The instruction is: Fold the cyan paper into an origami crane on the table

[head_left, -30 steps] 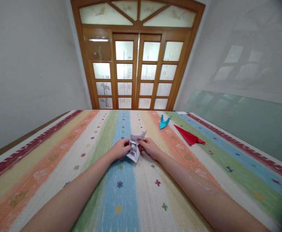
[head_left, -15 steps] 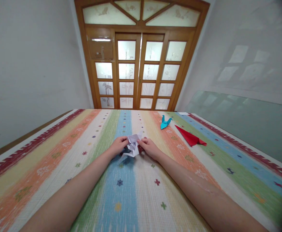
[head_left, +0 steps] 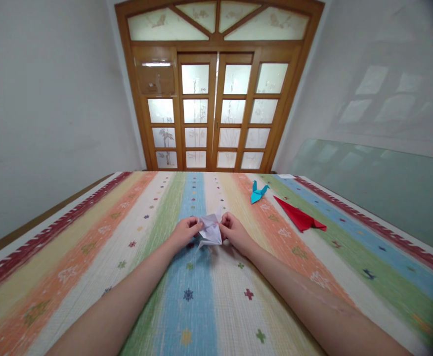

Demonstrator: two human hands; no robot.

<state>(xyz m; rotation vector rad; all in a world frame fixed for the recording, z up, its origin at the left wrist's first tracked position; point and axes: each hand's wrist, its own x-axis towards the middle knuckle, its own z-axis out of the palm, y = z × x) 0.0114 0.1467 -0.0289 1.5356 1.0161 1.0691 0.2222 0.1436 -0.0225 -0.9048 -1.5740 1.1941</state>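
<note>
A piece of folded white origami paper (head_left: 211,232) is held between my two hands, just above the striped tablecloth (head_left: 197,316). Its layers spread outward, with creased flaps showing on top and a point sticking out at the lower left. My left hand (head_left: 185,232) pinches its left edge between thumb and fingers. On the opposite edge, my right hand (head_left: 235,232) is closed in a similar pinch. Parts of the paper under the fingertips are hidden.
Beyond my right hand lie a blue origami crane (head_left: 258,193) and a red paper airplane (head_left: 301,215). A small white sheet (head_left: 286,176) rests at the table's far edge. Wooden doors (head_left: 216,113) with frosted panes stand behind the table. A pale green panel (head_left: 372,173) borders its right side.
The white paper has turned between my hands and opened flatter, its top face more visible. The whole view has shifted slightly, so objects sit a little lower and farther right.
</note>
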